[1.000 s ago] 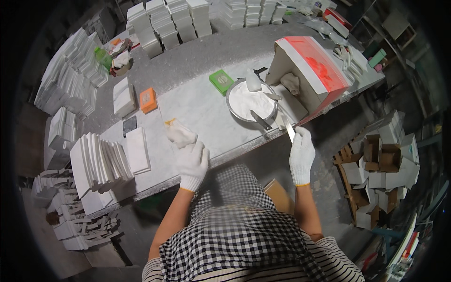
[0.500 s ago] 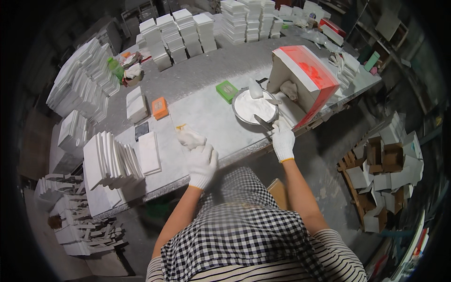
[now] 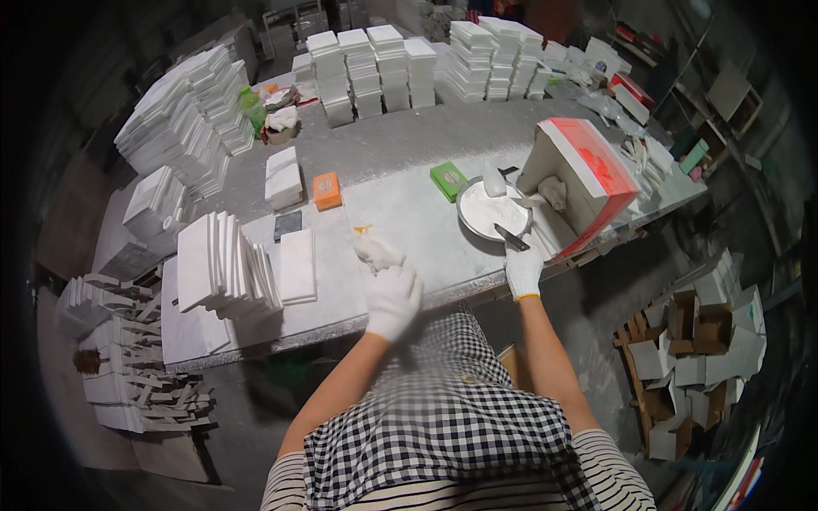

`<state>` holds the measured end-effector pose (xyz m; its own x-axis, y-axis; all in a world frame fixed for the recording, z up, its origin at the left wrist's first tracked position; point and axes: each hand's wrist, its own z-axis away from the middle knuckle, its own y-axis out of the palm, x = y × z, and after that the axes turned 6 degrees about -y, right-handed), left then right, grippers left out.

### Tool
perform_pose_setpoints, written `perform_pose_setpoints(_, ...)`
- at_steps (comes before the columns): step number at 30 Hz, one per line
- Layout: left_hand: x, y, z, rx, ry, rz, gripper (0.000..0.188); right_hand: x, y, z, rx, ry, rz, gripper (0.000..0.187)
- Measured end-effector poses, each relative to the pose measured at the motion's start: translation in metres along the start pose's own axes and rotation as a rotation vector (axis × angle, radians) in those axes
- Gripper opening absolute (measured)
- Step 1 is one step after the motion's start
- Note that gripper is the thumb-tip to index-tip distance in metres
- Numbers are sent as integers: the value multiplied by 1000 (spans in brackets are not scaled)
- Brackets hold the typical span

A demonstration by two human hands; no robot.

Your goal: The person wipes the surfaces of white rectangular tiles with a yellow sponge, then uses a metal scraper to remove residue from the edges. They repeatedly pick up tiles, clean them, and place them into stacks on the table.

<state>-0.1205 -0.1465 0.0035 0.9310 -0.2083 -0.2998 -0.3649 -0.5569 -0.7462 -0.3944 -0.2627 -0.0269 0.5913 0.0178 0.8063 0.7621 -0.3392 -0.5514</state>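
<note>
My left hand (image 3: 394,298), in a white knit glove, is closed on a crumpled white cloth (image 3: 377,253) with a yellow edge, resting on the pale slab. At the near right rim of a metal bowl (image 3: 463,223) of white powder or paste is my gloved right hand (image 3: 523,268). Its fingers are partly hidden and appear closed around the end of a dark-handled putty knife (image 3: 509,236) that lies across the rim. A second blade (image 3: 530,203) and a whitish translucent piece (image 3: 493,180) also rest in the bowl.
An open red-and-white carton (image 3: 588,162) stands right of the bowl. Green (image 3: 447,181) and orange (image 3: 326,191) boxes lie behind my hands. White tiles (image 3: 223,264) lean at the left; tile stacks (image 3: 358,72) line the back. Cut cartons (image 3: 694,341) fill a pallet at right.
The view has shifted, so the table sits farther right and lower. My right hand has come closer to the putty knife's handle. The left hand stays with the cloth.
</note>
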Motion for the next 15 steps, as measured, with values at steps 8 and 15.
perform_pose_setpoints(8, 2, 6, 0, -5, -11, 25, 13, -2, 4, -11, 7, 9, 52, 24)
perform_pose_setpoints(15, 8, 9, 5, -58, 22, 33, 13, 33, -20, -1, 135, -35, 356, 32)
